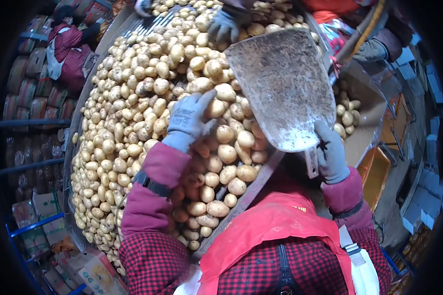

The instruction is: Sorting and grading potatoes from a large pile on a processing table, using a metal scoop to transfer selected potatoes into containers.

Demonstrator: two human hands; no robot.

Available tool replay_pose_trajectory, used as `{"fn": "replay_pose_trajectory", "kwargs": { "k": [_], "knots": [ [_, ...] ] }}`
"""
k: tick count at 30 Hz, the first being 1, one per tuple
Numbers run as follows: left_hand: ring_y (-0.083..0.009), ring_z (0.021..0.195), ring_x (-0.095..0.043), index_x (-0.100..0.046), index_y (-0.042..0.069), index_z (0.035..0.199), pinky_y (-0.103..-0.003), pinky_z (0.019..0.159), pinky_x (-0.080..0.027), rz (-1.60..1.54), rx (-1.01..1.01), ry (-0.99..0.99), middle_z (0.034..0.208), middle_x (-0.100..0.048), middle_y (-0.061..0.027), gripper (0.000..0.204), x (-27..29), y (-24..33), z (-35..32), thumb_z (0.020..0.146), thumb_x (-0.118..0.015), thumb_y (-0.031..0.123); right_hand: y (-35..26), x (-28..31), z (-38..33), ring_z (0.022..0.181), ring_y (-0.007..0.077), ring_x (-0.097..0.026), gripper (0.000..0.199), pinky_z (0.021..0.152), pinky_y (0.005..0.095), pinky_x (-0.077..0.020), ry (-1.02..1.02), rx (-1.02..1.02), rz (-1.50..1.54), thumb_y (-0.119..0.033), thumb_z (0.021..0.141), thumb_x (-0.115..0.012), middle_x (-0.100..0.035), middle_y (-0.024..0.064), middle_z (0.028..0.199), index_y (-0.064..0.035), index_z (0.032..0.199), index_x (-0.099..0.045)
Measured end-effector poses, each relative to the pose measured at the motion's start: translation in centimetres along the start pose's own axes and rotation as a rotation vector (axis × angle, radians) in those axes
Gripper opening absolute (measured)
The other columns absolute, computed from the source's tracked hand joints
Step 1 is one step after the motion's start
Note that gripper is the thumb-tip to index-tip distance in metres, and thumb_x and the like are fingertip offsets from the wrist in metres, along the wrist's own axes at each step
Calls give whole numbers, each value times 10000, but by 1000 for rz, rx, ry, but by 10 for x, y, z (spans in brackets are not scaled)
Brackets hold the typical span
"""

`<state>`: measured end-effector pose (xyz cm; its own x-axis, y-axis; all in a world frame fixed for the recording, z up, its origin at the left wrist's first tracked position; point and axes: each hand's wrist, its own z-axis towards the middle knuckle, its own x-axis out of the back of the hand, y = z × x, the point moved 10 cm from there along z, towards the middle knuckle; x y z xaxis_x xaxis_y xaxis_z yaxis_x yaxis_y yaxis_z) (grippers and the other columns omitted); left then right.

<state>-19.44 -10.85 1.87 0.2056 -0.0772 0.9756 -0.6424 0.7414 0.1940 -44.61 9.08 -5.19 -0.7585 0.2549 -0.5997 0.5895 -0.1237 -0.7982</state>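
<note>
Potatoes lie heaped in front of me and to my left. My left hand, in a grey glove, rests on the heap with thumb and forefinger apart; a potato lies between them, and the other fingertips are partly hidden. My right hand, also gloved, is closed at the near corner of a wide metal scoop, beside its short handle. Its worn, dirt-stained pan shows bare of potatoes and slants over the heap's right side.
Another person's gloved hand touches potatoes at the far side. A second gloved hand is at the far right, near a pole. More potatoes sit in a cardboard box. Stacked boxes on blue racks stand left.
</note>
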Motion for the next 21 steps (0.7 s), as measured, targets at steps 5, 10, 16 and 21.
{"fn": "replay_pose_trajectory", "kwargs": {
  "k": [5,10,16,21],
  "knots": [
    [-334,1127,-641,-551,48,1388,-401,974,-507,-305,193,352,1225,-652,-186,711,87,5,-20,753,-830,204,11,-38,39,1046,195,-644,337,928,350,-519,153,-284,33,-145,1030,-509,-656,112,1199,56,1297,-552],
    [-393,1195,-596,-548,6,1354,-480,1020,-464,-229,-12,445,1276,-619,-230,719,123,37,-7,727,-824,221,29,-85,71,1008,209,-673,415,905,360,-527,59,-388,-69,-297,995,-579,-685,99,1147,23,1260,-593],
    [-380,1286,-520,-499,64,1429,-480,1086,-405,-9,510,230,1373,-567,-203,704,89,-73,-84,814,-746,301,59,-85,83,828,142,-613,270,761,322,-492,27,-474,-203,-257,953,-590,-654,27,965,-28,1090,-631],
    [-390,1255,-535,-525,74,1406,-470,1087,-406,270,869,182,1352,-573,-216,633,96,-170,-214,846,-711,302,67,-72,82,890,137,-625,285,795,320,-496,-33,-395,-359,-251,948,-596,-665,31,1021,-42,1137,-635]
  ]
}}
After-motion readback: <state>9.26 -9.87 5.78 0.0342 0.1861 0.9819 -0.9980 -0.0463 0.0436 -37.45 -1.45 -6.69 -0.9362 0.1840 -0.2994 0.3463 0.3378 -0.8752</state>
